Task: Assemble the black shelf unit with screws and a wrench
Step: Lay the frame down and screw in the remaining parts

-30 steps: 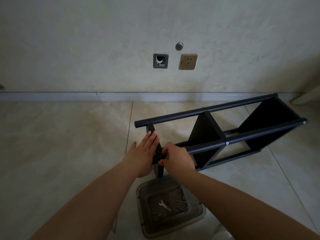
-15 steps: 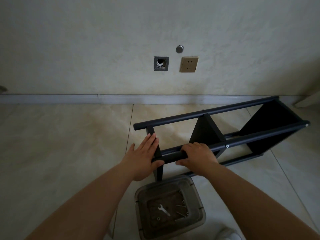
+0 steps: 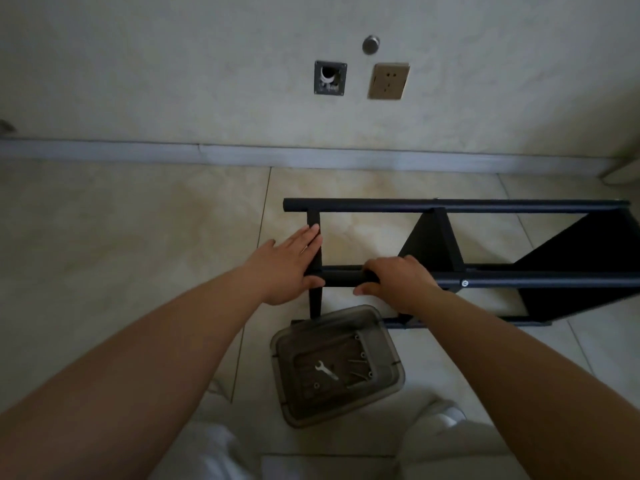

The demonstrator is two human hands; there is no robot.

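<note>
The black shelf unit (image 3: 450,206) lies on its side on the tiled floor, its long tubes running left to right. My left hand (image 3: 287,265) rests flat against the end crossbar, thumb hooked under the near tube. My right hand (image 3: 398,282) is wrapped over the near tube just right of it. A small silver wrench (image 3: 325,370) and several screws (image 3: 360,362) lie in a translucent plastic box (image 3: 388,341) on the floor below my hands.
The wall with a skirting board (image 3: 242,155) runs behind the shelf, carrying a socket (image 3: 388,81) and an open wall box (image 3: 330,78). My knees in light trousers (image 3: 214,452) are at the bottom edge. Bare floor tiles spread to the left.
The shelf has swung from slanted to level across the view and sits closer. My right hand slid from the tube's end to grip it from above; the left hand stayed on the crossbar.
</note>
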